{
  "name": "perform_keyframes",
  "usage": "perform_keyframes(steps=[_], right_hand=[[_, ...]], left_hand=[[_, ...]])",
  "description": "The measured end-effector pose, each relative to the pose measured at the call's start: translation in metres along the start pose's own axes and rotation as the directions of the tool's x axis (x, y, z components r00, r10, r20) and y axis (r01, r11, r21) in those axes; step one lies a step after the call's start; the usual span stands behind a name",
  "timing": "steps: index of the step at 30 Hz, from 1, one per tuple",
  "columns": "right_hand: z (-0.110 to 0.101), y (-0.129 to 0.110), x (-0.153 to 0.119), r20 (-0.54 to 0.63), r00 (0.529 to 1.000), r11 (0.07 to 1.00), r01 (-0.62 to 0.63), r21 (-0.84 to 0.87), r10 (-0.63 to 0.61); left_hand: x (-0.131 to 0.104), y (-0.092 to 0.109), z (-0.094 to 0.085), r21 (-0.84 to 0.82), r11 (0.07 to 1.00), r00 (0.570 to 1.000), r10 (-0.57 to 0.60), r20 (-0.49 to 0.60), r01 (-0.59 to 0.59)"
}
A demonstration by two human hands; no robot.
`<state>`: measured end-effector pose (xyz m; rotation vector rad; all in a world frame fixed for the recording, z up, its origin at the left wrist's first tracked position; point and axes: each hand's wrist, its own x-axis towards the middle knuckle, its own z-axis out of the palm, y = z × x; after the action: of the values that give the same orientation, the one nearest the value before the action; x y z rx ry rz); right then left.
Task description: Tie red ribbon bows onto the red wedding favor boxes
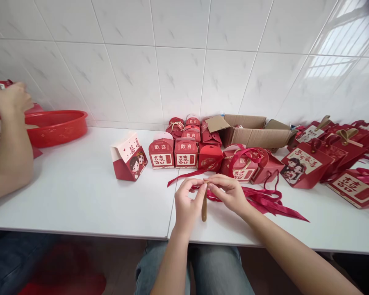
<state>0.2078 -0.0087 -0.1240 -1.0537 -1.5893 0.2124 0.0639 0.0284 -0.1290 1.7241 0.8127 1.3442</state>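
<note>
My left hand (187, 205) and my right hand (230, 193) meet above the front of the white table, fingertips pinched together. Between them they hold a gold-brown ribbon (204, 212), whose end hangs straight down; the part inside the fingers is mostly hidden. Just behind and to the right of my hands lies a heap of dark red ribbons (269, 200). A red gift box with a pale sloping top (130, 157) stands alone to the left. Beyond my fingers are several small red gift boxes (186, 153) in rows.
An open cardboard box (258, 137) sits against the tiled wall. Finished-looking red boxes with bows (307, 164) crowd the right side. At the left, another person's arm (10, 143) reaches over the white table (80, 196) near a red plastic basin (60, 129).
</note>
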Motion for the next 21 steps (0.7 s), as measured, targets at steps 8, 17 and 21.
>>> perform_keyframes(steps=[8,17,21], right_hand=[[0.007,0.006,-0.007,-0.15,0.978,0.981,0.121,-0.151,-0.144],[0.01,0.007,-0.009,-0.116,0.968,0.953,0.19,-0.236,-0.222],[0.011,0.004,-0.008,-0.103,0.976,0.958,0.162,-0.236,-0.191]], left_hand=[[-0.005,0.002,0.001,0.036,0.999,0.999,-0.026,0.043,0.025],[-0.007,0.001,0.001,0.055,0.998,1.0,0.024,0.004,-0.024],[-0.007,0.002,0.003,0.079,0.995,0.998,0.057,-0.02,-0.055]])
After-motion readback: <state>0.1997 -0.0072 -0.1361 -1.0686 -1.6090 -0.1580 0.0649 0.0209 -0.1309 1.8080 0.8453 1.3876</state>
